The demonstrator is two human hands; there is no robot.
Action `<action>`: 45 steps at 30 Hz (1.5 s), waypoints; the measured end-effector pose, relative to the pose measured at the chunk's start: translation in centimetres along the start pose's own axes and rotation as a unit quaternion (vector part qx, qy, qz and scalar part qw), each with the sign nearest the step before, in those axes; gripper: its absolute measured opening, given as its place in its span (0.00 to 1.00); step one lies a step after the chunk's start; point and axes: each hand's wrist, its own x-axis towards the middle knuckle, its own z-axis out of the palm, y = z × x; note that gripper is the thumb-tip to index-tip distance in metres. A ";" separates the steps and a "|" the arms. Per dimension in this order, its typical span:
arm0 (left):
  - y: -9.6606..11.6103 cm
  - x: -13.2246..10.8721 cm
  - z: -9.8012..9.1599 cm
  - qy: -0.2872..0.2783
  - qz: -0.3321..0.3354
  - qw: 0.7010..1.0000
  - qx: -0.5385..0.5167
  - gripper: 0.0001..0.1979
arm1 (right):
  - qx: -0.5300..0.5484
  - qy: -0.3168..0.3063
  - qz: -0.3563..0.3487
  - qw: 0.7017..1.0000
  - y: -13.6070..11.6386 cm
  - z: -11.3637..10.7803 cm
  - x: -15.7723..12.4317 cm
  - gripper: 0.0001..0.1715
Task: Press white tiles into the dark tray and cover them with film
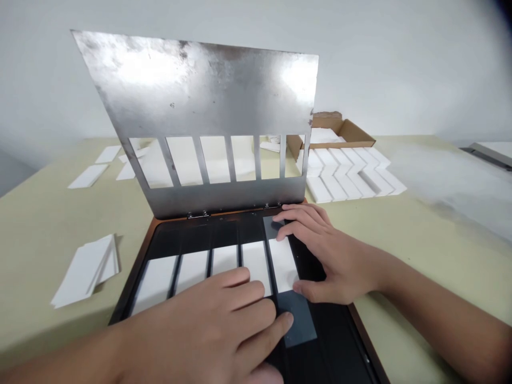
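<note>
On black jig tray point(168, 240), centre of table point(420, 240): 5 white cards in slots, hinged slotted metal plate point(200, 90) raised behind. R hand point(336, 256) lies flat on rightmost card point(283, 264), fingertips at far end, thumb at near corner, not curled. L hand point(208, 330) flat, fingers extended over the cards' near ends, forefinger tip touching dark strip point(298, 320). Loose card stack point(86, 269) to L; cardboard box point(352, 130) w/ white pieces behind R.
</note>
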 end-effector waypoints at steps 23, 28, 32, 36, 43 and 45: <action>0.0 0.1 -0.3 -0.007 0.004 1.000 0.004 0.20 | -0.024 -0.009 0.004 1.000 0.2 0.2 0.0 0.25; -0.1 0.3 -0.3 -0.004 0.005 1.000 0.000 0.19 | -0.024 -0.006 0.004 1.000 0.2 0.2 -0.1 0.24; -0.1 0.1 -0.3 -0.009 0.006 1.000 0.001 0.19 | -0.021 -0.006 0.005 1.000 0.2 0.2 -0.1 0.24; 0.0 0.0 -0.4 -0.010 0.011 1.000 0.001 0.19 | -0.022 0.002 0.000 1.000 0.2 0.2 0.0 0.25; -0.3 0.3 -0.5 -0.017 0.023 0.999 0.020 0.19 | -0.024 -0.003 -0.002 1.000 0.1 0.2 0.1 0.21; -0.3 0.4 -0.5 -0.017 0.025 0.999 0.015 0.18 | -0.030 -0.001 -0.004 1.000 0.1 0.3 0.1 0.21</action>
